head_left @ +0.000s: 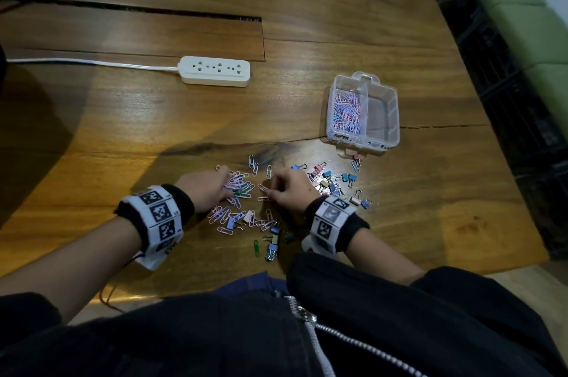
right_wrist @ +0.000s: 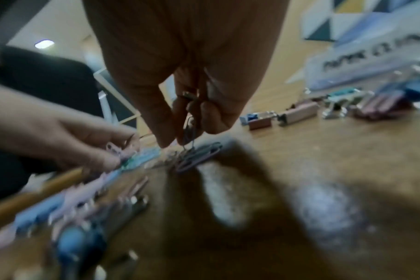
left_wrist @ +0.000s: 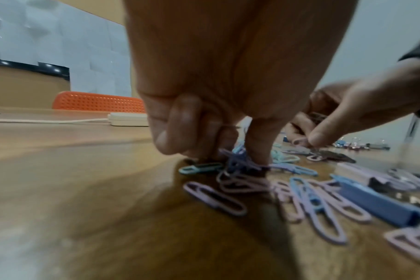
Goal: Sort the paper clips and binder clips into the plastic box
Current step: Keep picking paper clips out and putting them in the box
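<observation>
Pastel paper clips [head_left: 239,189] lie scattered on the wooden table near me. My left hand [head_left: 229,189] has its fingers curled down into the pile and pinches a small bunch of paper clips [left_wrist: 237,163]. Just to its right, my right hand [head_left: 270,190] pinches a few paper clips [right_wrist: 190,130] that hang from its fingertips just above the table. Coloured binder clips [head_left: 332,180] are grouped to the right of my right hand, and more binder clips [head_left: 272,241] lie close to my body. The clear plastic box [head_left: 395,118] stands at the far right, with paper clips in its left compartment and a bare right compartment.
A white power strip [head_left: 215,71] with its cord lies beyond the clips, at the left centre. The table's right edge [head_left: 491,118] runs just past the box. An orange chair back [left_wrist: 98,103] shows beyond the far side of the table.
</observation>
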`<state>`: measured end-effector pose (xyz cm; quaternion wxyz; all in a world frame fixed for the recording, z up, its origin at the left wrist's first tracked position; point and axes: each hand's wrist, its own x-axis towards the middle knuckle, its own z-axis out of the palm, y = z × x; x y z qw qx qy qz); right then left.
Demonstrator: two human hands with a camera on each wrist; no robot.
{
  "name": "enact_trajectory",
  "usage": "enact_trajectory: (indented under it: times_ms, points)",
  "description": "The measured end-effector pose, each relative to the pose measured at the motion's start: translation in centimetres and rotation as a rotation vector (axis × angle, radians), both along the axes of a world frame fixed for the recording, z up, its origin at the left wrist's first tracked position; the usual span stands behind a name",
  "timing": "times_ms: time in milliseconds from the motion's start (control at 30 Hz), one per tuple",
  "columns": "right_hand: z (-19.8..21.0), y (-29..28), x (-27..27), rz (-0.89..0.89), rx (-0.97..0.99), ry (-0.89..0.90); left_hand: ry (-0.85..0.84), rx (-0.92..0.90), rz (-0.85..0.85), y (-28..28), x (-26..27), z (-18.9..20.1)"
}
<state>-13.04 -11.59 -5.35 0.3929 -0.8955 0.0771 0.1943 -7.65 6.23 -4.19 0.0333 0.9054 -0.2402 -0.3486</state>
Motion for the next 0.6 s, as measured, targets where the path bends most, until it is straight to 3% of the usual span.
enact_trajectory:
  times_ms: [167,367,433,600]
  points:
    - [0.8,-1.6,0.2,-0.320,0.496,0.129,0.114,-0.177,0.074,-1.2,0.3,-0.2]
    - [1.9,-1.0,1.2,-0.480,0.770,0.259,0.376,-0.445,0.281,-2.0,1.0,1.2]
    - [2.0,-0.4,1.5,-0.432,0.671,0.225,0.488,-0.559,0.431,-2.1,1.3,1.2]
    - [1.1,1.7,2.2,0.037,0.121,0.102,0.705,-0.814,0.713,-1.3,2.1,1.2]
